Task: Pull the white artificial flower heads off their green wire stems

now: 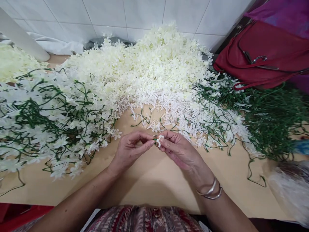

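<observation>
Close together above the table's middle, my two hands meet at one small white artificial flower (159, 140). My left hand (135, 146) pinches a short bit of green stem at the flower's base between thumb and forefinger. The thumb and fingers of my right hand (177, 147) are closed on the white petals. Just beyond my fingertips lie a loose white flower (156, 127) and green stems (141, 117). How far the stem goes into the flower is hidden by my fingers.
A large heap of cream-white artificial flowers (149, 61) lies against the tiled wall (145, 14). Assembled flowers with green stems (55, 119) are piled left. Bare green stems (272, 116), a red handbag (267, 54) and a clear plastic bag (292, 187) sit right.
</observation>
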Tool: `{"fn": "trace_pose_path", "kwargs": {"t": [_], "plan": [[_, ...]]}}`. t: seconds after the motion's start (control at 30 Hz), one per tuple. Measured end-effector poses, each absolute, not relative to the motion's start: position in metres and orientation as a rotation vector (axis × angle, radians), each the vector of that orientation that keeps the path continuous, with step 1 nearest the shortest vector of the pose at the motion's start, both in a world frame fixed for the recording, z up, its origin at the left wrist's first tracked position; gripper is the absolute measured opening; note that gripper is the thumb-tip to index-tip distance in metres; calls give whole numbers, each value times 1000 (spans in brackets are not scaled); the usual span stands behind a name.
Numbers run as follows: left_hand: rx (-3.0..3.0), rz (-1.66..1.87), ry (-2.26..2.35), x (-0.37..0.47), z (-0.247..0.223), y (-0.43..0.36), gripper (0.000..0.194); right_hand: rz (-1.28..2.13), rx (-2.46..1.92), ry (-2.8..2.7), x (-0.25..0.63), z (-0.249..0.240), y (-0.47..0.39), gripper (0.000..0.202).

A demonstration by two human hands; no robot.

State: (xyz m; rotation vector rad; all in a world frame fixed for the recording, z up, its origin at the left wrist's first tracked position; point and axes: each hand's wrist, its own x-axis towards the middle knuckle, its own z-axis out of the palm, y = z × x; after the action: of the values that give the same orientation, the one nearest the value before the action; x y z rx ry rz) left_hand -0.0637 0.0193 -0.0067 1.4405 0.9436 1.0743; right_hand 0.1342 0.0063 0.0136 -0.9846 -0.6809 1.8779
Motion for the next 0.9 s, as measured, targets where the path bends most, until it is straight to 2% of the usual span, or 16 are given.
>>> {"fn": "trace_pose_path", "kwargs": {"t": [0.9], "plan": [[1506, 1004, 922, -65, -9, 20, 11, 1970, -973, -626, 137, 16, 7, 26]]}}
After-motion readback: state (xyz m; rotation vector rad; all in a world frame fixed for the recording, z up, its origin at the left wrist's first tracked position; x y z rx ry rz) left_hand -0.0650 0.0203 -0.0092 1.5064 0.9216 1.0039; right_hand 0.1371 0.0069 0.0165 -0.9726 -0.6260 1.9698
